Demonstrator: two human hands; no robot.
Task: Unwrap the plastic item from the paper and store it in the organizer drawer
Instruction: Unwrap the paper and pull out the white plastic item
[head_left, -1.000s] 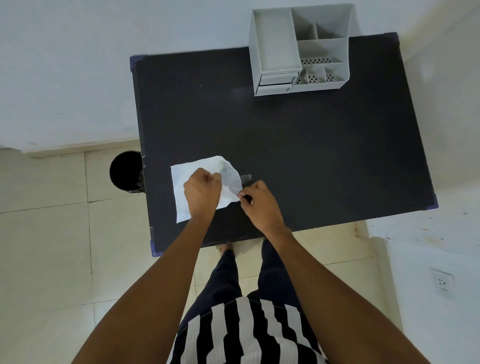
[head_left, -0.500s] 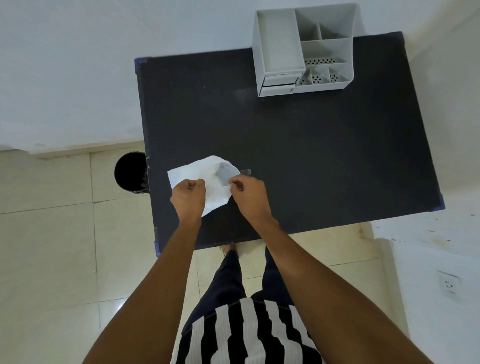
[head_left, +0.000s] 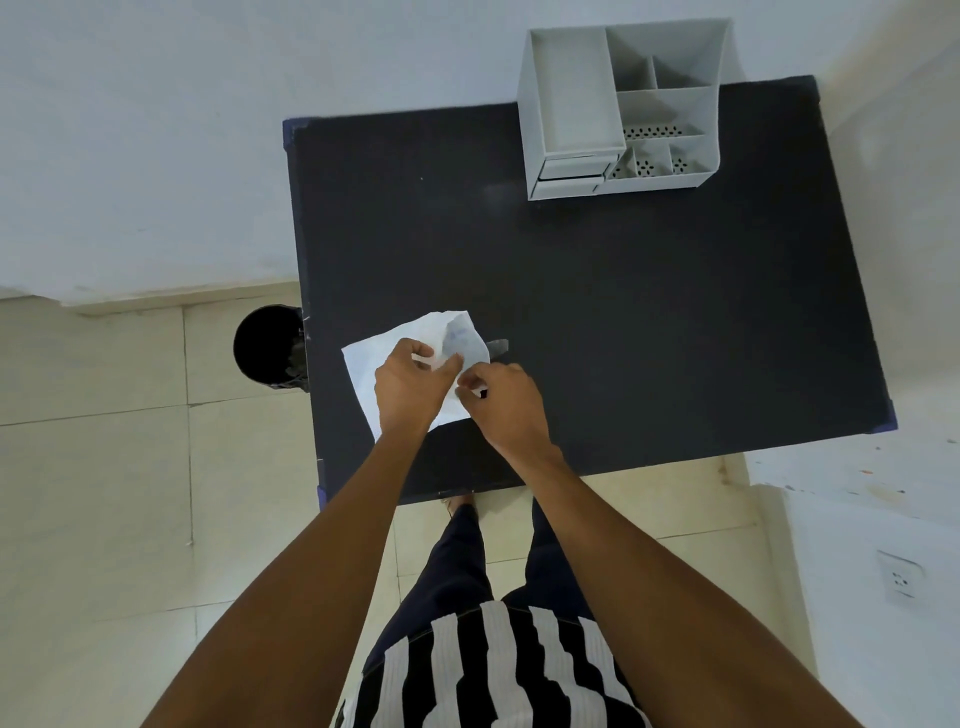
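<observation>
A white sheet of paper lies near the front left of the black table, partly folded over at its right end. A small grey plastic piece sticks out from under that folded end. My left hand rests on the paper and pinches a fold of it. My right hand pinches the paper's right edge, touching the left hand's fingertips. The grey organizer stands at the back of the table, its small drawer at the lower left, shut.
A black round bin stands on the tiled floor against the table's left edge. White walls run behind and to the right of the table, with a socket low on the right wall.
My left hand has moved right, back onto the paper's middle, and meets my right hand. The folded right end of the paper now stands up more.
</observation>
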